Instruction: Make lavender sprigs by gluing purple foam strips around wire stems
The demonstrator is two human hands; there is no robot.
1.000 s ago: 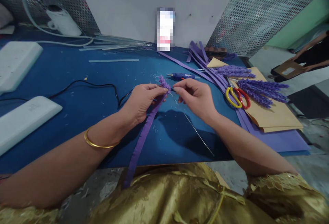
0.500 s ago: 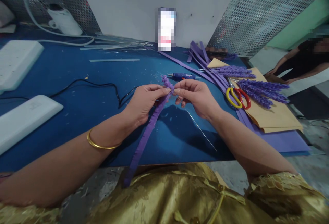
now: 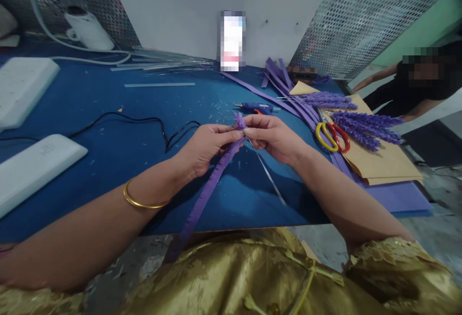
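Note:
Both hands meet over the blue table (image 3: 144,112) at a small purple paper flower head (image 3: 239,121). My left hand (image 3: 209,146) pinches a fringed purple paper strip (image 3: 209,185) at the base of the flower; the strip's long tail hangs down over the table's front edge. With thumb and fingers closed, my right hand (image 3: 272,134) grips the flower's base, touching the left fingertips. From there a thin wire stem (image 3: 269,175) slants down to the right. The exact spot where strip and wire join is hidden by the fingers. Just beyond the hands lies a blue glue gun (image 3: 254,108).
Scissors (image 3: 327,137) with yellow and red handles and several finished purple flower stems (image 3: 364,124) lie on brown paper (image 3: 390,161) at right. Purple strips (image 3: 288,88) lie behind. A phone (image 3: 233,40) stands at the back. White power strips (image 3: 39,165) and a black cord (image 3: 144,118) are left.
The flower head has turned more upright and shifted slightly right. The wire's lower end has swung left. My fingers have closed in together. A person at far right has moved an arm.

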